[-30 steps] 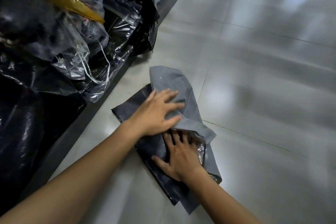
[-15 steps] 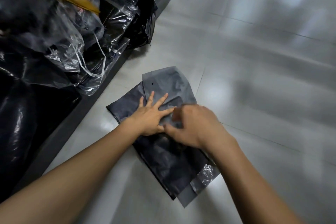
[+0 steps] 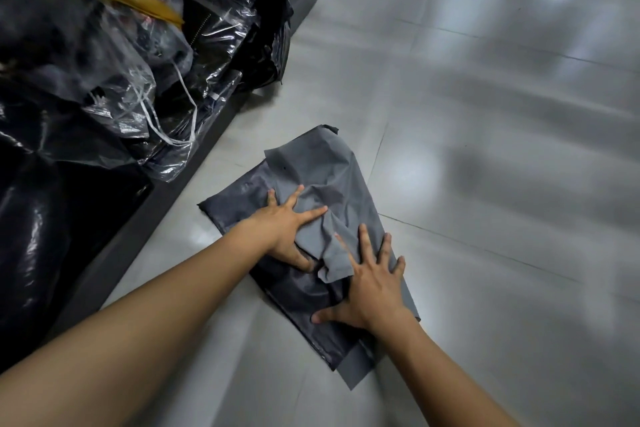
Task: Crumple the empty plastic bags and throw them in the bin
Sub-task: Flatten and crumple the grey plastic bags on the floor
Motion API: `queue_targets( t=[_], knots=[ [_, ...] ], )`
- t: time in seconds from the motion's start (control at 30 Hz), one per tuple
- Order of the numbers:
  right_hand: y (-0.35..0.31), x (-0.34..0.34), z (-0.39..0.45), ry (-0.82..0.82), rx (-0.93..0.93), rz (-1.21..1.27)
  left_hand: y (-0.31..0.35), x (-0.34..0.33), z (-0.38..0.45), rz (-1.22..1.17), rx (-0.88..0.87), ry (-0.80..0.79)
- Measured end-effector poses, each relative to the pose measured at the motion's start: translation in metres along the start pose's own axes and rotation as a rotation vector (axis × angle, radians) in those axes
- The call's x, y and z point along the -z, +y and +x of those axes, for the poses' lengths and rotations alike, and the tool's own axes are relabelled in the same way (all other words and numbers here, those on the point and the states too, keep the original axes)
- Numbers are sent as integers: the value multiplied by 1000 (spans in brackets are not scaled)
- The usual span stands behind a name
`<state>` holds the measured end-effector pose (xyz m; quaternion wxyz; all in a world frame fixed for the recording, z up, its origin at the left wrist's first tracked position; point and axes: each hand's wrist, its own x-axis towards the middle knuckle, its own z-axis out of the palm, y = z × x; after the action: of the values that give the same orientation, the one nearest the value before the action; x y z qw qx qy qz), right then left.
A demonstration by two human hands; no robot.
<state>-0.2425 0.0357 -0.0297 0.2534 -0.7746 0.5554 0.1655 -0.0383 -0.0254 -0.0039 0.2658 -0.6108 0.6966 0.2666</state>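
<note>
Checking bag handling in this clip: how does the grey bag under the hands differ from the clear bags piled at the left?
The grey bag is opaque and matte; the clear bags are see-through and glossy. The grey bag lies spread on the floor, pressed under the left hand and right hand; the clear bags sit heaped and untouched. The grey bag looks empty; the clear bags hold dark items. Both are creased plastic.

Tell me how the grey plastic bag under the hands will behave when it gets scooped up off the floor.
The grey plastic bag is probably floppy: it already creases and folds under the left hand. It looks thin and flat, so likely very light and easy to ball up. On the glossy tiled floor it may slide rather than lift, so the right hand pinning it should help.
</note>
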Motion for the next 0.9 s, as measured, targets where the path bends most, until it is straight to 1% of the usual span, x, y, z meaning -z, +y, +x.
queue_targets(
  t=[0.07,0.1,0.13,0.2,0.23,0.27,0.3,0.33,0.37,0.4,0.47,0.5,0.57,0.6,0.67,0.73,0.77,0.8,0.9],
  knots=[
    [-3,9,1,-13,4,-5,8,28,-5,130,61,-46],
    [-5,13,1,-17,16,-4,12,44,-9,186,96,-46],
    [-6,16,2,-20,28,5,16,60,-12,232,116,-6],
    [-6,21,3,-45,52,9,23,88,-16,335,90,196],
    [-5,22,3,-59,66,-9,25,97,-18,364,43,310],
    [-4,21,3,-69,83,-30,25,101,-15,376,-31,381],
    [-3,20,2,-71,105,-49,25,102,-10,407,-127,385],
    [-1,18,2,-67,131,-63,25,102,-7,470,-210,319],
    [0,17,1,-61,155,-76,25,99,-3,532,-250,226],
    [1,16,1,-51,179,-89,25,92,0,578,-251,141],
    [4,15,0,-48,216,-84,18,71,8,592,-218,42],
    [7,15,-1,-62,230,-64,12,59,11,577,-199,22],
    [19,21,-3,-148,255,14,1,36,14,556,-173,32],
    [26,28,-3,-208,260,105,-2,28,15,538,-172,52],
    [37,49,-4,-281,226,445,-6,19,16,488,-182,83],
    [39,64,-2,-202,105,754,-6,14,16,440,-190,95],
    [35,67,-2,-148,39,808,-6,12,16,415,-189,103],
    [26,66,-3,-116,-20,760,-7,9,16,381,-183,112],
    [-5,44,-7,-63,-141,361,-9,-5,13,245,-158,147]
  ],
)
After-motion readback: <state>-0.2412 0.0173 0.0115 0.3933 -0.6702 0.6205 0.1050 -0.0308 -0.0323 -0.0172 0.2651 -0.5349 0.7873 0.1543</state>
